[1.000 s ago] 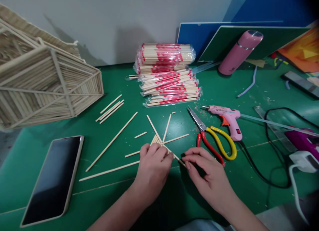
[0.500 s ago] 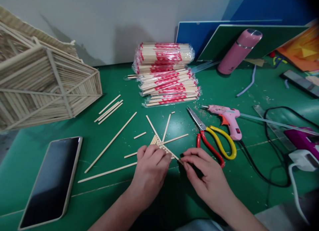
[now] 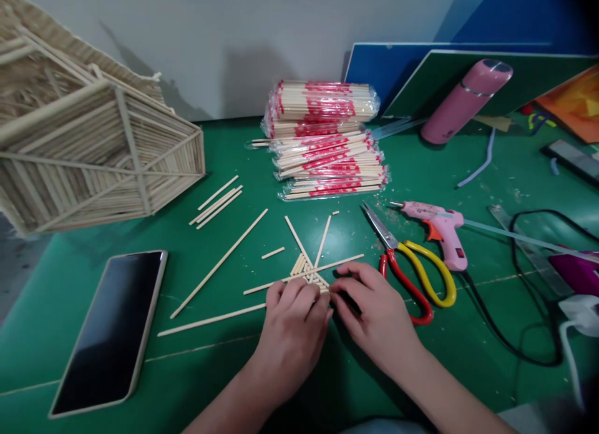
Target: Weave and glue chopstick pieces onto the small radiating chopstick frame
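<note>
On the green table (image 3: 187,371), the left hand (image 3: 297,328) is clasping sticks (image 3: 318,270); beside it, the right hand (image 3: 380,309) is curving half-open, grip unclear.

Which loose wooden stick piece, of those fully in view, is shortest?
The tiny stub beside the far tip of a slanted stick, left of the scissors' tips; every other fully visible piece is clearly longer.

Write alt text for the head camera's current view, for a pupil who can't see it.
A person's left hand rests on crossed sticks on a green table, the right hand close beside it. Scissors and a pink glue gun lie to the right, a phone to the left, wrapped chopsticks further back.
</note>
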Demonstrator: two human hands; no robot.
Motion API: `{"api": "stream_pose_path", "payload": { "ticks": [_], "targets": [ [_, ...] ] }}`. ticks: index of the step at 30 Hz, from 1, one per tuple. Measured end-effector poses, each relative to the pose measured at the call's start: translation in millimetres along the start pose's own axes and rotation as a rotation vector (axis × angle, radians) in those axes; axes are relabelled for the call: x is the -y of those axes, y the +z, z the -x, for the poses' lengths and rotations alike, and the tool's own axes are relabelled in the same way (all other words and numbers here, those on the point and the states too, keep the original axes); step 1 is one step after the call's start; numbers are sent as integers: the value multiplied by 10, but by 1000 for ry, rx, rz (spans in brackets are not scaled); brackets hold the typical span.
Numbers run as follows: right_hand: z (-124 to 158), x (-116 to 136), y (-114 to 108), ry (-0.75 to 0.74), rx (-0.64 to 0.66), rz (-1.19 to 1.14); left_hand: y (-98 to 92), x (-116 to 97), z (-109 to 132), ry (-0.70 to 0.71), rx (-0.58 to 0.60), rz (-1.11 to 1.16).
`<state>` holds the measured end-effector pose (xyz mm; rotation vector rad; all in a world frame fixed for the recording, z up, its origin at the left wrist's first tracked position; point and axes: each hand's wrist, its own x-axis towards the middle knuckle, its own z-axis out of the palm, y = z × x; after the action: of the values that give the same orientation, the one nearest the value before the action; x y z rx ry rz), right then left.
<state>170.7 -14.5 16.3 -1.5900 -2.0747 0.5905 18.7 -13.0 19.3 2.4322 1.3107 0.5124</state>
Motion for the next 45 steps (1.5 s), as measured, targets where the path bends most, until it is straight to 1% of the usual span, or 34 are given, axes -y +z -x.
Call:
{"api": "stream_pose_path", "payload": {
  "ticks": [5,10,17,23,29,33,45],
  "targets": [
    [6,-5,-7,-31,24,62,12,21,8,18,18,-12],
    [25,-4,-1,-21,39,48,12,18,20,15,32,-23],
    [51,1,53,22,-36,-4,12,17,23,15,10,-26],
    [35,12,68,40,-67,-7,23,15,33,13,-11,-39],
    [84,-16,18,37,-32,-30,24,10,38,6,3,-38],
    [97,-30,-9,25,-31,-44,15,12,41,7,13,-50],
    [48,5,14,-10,-7,1,0,7,39,8,33,-37]
  ]
}}
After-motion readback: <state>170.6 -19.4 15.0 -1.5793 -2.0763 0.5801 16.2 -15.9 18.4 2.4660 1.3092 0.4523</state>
